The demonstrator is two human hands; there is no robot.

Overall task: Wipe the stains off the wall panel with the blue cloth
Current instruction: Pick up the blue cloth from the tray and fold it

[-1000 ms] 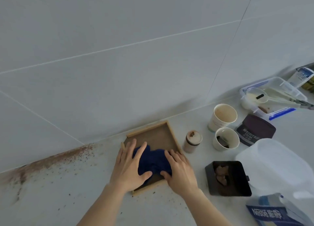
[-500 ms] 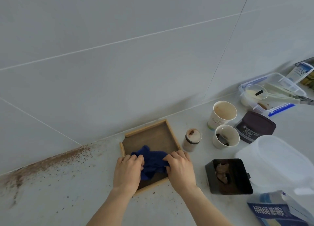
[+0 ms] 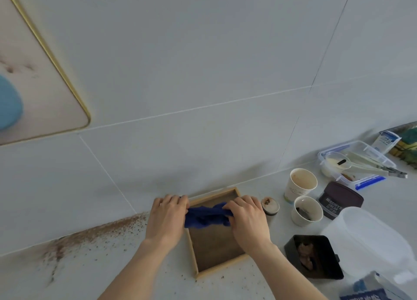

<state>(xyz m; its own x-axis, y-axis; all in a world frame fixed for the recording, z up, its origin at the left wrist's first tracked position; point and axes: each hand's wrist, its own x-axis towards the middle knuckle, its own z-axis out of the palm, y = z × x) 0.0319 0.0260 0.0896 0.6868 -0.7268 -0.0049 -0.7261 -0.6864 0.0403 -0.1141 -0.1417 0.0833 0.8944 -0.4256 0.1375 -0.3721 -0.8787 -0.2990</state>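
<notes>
The blue cloth (image 3: 206,215) is stretched between both hands, lifted above the wooden tray (image 3: 216,270). My left hand (image 3: 165,218) grips its left end and my right hand (image 3: 247,216) grips its right end. On the wall at the upper left hangs a gold-edged wall panel (image 3: 33,92) with dark stain marks (image 3: 11,68) and a light blue shape. Brown powder stains (image 3: 94,232) run along the wall-counter seam at the left.
To the right stand two paper cups (image 3: 300,183), a small jar (image 3: 270,206), a cocoa tin (image 3: 338,202), a black container (image 3: 313,257), a clear plastic jug (image 3: 365,241), a clear box with tongs (image 3: 354,162), and a blue-labelled bag (image 3: 370,290).
Both hands gathered the cloth from the tray, lifted it and pulled it taut between them. The view tilted up, bringing the wall panel into sight.
</notes>
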